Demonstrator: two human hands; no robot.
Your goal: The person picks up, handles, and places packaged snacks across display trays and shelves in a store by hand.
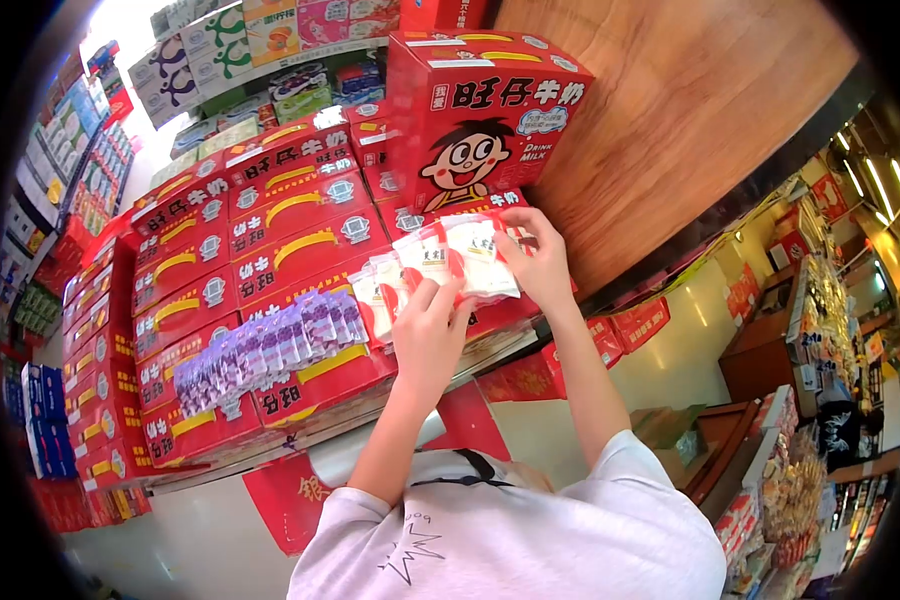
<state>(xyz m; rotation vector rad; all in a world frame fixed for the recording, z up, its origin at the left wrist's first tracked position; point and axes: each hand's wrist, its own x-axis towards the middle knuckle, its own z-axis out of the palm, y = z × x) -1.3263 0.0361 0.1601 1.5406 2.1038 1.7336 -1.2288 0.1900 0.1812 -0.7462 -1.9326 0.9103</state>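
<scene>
White snack packets with red sides and black characters [485, 258] lie overlapping in a short row on top of the red milk boxes. My right hand [538, 262] pinches the upper right edge of the end packet between thumb and fingers. Bent over the packets' lower edge, my left hand [432, 330] has its thumb and forefinger pressed together at a white packet. Part of that packet is hidden behind the fingers. To the left, a long row of purple sachets [270, 345] overlaps along the same boxes.
Stacked red milk cartons [285, 225] make up the display. One larger carton [485, 125] stands upright behind the packets, beside a brown wood panel [660, 120]. Pale floor [530, 430] runs along the display's front. Shelves of goods [815, 330] stand at the right.
</scene>
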